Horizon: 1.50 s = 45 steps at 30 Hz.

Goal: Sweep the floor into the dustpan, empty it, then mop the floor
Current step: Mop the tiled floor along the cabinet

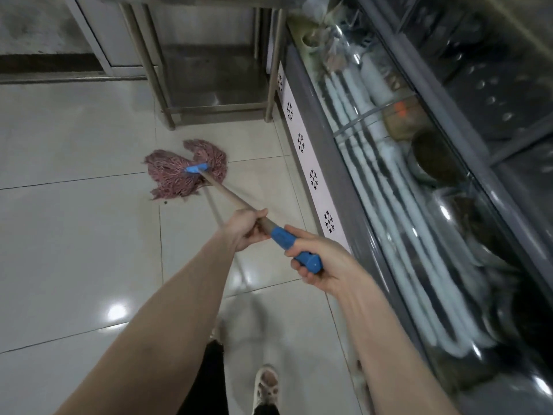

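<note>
Mopping was under way: the left hand (pixel 250 227) gripped the mop handle (pixel 230 196), the right hand (pixel 318 260) clamped its blue end. The mop head (pixel 179 172) lay on the floor (pixel 74 235), far-centre near the steel table (pixel 209 109). No dustpan showed; sweeping looked finished.

Reddish string mop (pixel 185 170), blue clamp, wooden handle, blue grip; head splayed flat on floor tiles (pixel 74 235).
</note>
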{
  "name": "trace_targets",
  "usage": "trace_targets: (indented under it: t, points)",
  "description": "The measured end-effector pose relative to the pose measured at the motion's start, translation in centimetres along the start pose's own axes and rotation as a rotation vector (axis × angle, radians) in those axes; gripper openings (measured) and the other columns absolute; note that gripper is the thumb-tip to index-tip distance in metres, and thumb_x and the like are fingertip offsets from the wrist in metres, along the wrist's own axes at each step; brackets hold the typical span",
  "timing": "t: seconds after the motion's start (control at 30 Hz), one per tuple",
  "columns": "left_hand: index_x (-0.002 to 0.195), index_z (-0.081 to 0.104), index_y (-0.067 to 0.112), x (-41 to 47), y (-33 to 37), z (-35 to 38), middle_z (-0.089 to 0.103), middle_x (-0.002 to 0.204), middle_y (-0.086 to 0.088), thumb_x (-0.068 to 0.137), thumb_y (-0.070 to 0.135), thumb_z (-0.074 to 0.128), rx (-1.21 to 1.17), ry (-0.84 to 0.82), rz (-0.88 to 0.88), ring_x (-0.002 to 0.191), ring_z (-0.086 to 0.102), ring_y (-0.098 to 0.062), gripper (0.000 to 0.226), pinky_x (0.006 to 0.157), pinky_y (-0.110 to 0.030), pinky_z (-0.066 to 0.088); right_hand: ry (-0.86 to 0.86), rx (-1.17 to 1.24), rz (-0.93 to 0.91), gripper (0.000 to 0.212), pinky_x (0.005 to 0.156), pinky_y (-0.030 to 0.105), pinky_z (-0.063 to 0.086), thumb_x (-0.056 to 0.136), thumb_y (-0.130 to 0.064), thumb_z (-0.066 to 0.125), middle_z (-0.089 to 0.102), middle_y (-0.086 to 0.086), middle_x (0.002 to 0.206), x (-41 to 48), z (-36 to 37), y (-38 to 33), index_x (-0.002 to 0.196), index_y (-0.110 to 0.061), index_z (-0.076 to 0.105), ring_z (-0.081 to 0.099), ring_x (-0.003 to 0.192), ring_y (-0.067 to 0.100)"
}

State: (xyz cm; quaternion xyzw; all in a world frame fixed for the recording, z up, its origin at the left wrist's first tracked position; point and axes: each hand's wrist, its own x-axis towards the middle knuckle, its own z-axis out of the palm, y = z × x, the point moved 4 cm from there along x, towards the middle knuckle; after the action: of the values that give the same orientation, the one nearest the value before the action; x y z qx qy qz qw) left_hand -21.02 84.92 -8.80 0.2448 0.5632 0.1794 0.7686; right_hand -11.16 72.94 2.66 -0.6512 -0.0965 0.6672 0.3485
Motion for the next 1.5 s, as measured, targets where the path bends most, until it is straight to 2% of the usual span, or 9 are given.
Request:
trace_targets:
  t: [0.27, 0.4, 0.5, 0.63, 0.77, 0.97, 1.13, 1.37, 1.5]
  points:
    - [0.092, 0.05, 0.004, -3.6, -10.2, 15.0, 0.056, 0.076, -0.009, 0.094, 0.012, 0.058, 0.101, -0.179, -0.047, 0.069, 0.061, -0.019, 0.011, 0.05, -0.03, 0.058, 0.155, 0.098, -0.03, 0.054, 0.035, 0.013, 0.035, 0.081, 0.006, 0.056, 0.059, 0.006, 0.071, -9.6, -13.6, 6.0, 0.128, -0.02, 0.058, 0.049, 0.047, 0.009]
    - [0.084, 0.05, 0.005, -5.5, -13.3, 18.3, 0.054, 0.07, -0.008, 0.093, 0.01, 0.06, 0.161, -0.239, -0.052, 0.063, 0.059, -0.018, 0.014, 0.051, -0.029, 0.059, 0.17, 0.117, -0.056, 0.054, 0.037, 0.014, 0.038, 0.082, 0.005, 0.059, 0.058, 0.008, 0.076, -12.7, -15.4, 8.6, 0.13, -0.02, 0.055, 0.05, 0.048, 0.01]
    - [0.083, 0.051, 0.004, -6.5, -14.5, 17.8, 0.062, 0.061, -0.01, 0.092, 0.009, 0.06, 0.159, -0.249, -0.037, 0.054, 0.066, -0.018, 0.013, 0.054, -0.028, 0.059, 0.121, 0.086, -0.051, 0.061, 0.039, 0.017, 0.042, 0.081, 0.004, 0.065, 0.058, 0.007, 0.071, -13.4, -14.5, 10.0, 0.134, -0.023, 0.049, 0.052, 0.049, 0.012]
    - [0.09, 0.052, 0.003, -8.0, -15.6, 13.8, 0.063, 0.075, -0.014, 0.092, 0.01, 0.059, 0.168, -0.223, -0.033, 0.055, 0.067, -0.017, 0.01, 0.054, -0.025, 0.058, -0.006, 0.093, -0.031, 0.076, 0.052, 0.025, 0.053, 0.077, 0.008, 0.069, 0.065, 0.011, 0.078, -13.7, -11.8, 12.6, 0.141, -0.023, 0.043, 0.06, 0.054, 0.018]
    - [0.095, 0.052, 0.004, -10.4, -17.4, 8.8, 0.058, 0.079, -0.012, 0.093, 0.013, 0.058, 0.218, -0.185, -0.031, 0.065, 0.062, -0.019, 0.011, 0.054, -0.025, 0.057, -0.072, 0.075, -0.021, 0.081, 0.058, 0.031, 0.054, 0.075, 0.008, 0.07, 0.069, 0.012, 0.076, -14.0, -8.2, 16.4, 0.144, -0.023, 0.041, 0.063, 0.056, 0.023]
    - [0.1, 0.051, 0.001, -15.7, -21.3, 0.0, 0.058, 0.078, -0.012, 0.094, 0.011, 0.057, 0.198, -0.165, -0.026, 0.065, 0.062, -0.019, 0.013, 0.05, -0.024, 0.054, -0.164, 0.015, -0.004, 0.084, 0.059, 0.032, 0.055, 0.075, 0.009, 0.07, 0.066, 0.017, 0.08, -16.8, -1.7, 22.8, 0.146, -0.024, 0.037, 0.064, 0.059, 0.024]
    - [0.09, 0.051, 0.004, -20.9, -23.9, -9.8, 0.054, 0.079, -0.011, 0.094, 0.012, 0.056, 0.14, -0.11, -0.003, 0.067, 0.057, -0.019, 0.011, 0.05, -0.023, 0.054, -0.26, -0.061, -0.001, 0.083, 0.057, 0.03, 0.056, 0.078, 0.007, 0.068, 0.066, 0.012, 0.07, -19.0, 6.0, 28.0, 0.148, -0.022, 0.033, 0.064, 0.057, 0.022]
    - [0.085, 0.05, 0.005, -27.1, -26.4, -20.9, 0.05, 0.074, -0.009, 0.096, 0.01, 0.053, 0.023, 0.034, 0.013, 0.062, 0.054, -0.017, 0.013, 0.045, -0.021, 0.052, -0.368, -0.14, 0.045, 0.081, 0.054, 0.028, 0.056, 0.079, 0.007, 0.067, 0.066, 0.009, 0.068, -20.1, 14.9, 33.2, 0.148, -0.021, 0.033, 0.064, 0.053, 0.02]
    - [0.082, 0.049, 0.004, -29.8, -27.5, -24.8, 0.049, 0.074, -0.01, 0.097, 0.01, 0.052, -0.014, 0.132, 0.023, 0.064, 0.051, -0.017, 0.016, 0.043, -0.02, 0.051, -0.418, -0.138, 0.059, 0.081, 0.056, 0.03, 0.057, 0.079, 0.008, 0.066, 0.066, 0.008, 0.071, -20.6, 18.1, 35.4, 0.148, -0.021, 0.035, 0.064, 0.053, 0.02]
